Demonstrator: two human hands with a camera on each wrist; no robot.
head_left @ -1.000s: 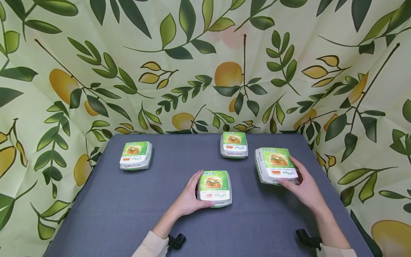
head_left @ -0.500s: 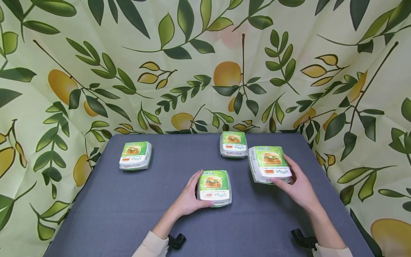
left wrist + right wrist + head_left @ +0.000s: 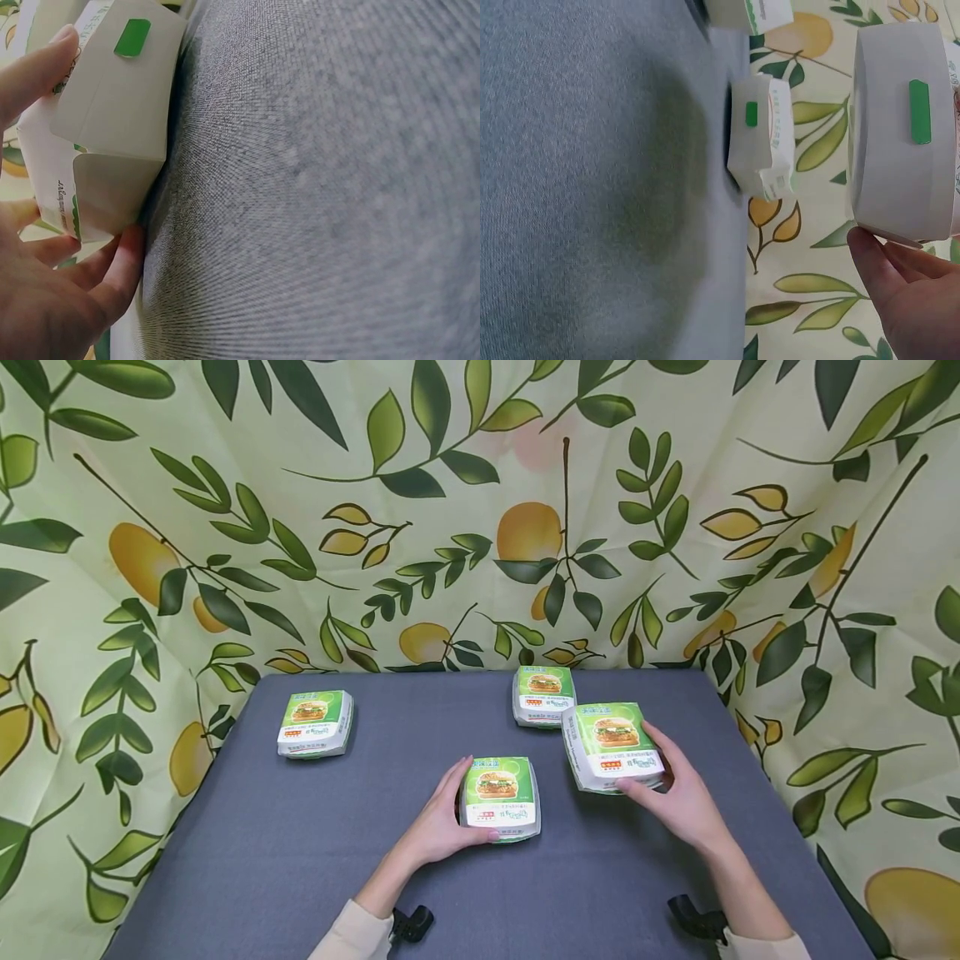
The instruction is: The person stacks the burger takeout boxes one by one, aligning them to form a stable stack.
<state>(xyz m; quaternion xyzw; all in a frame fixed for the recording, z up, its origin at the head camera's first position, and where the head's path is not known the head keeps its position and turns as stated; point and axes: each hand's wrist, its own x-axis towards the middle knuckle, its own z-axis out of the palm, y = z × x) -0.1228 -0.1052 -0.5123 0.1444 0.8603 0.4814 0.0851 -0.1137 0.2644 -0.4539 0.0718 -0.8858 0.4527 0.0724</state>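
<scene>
Head view: right grip (image 3: 678, 793) clasps a lifted burger box (image 3: 613, 745) (left grip (image 3: 442, 818) clasps another (image 3: 500, 795)).

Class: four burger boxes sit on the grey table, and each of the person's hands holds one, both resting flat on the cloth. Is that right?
Not quite. The right hand holds its box lifted off the table, as the right wrist view shows. The left hand's box does rest flat.

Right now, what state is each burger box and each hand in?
Burger box in the right hand: closed, lifted off the table, tilted.
Burger box in the left hand: closed, flat on the table.
Back burger box: closed, resting, untouched.
Left-side burger box: closed, resting, untouched.
Right hand: grips its box by the near and right edges.
Left hand: grips its box at the left side.
</scene>
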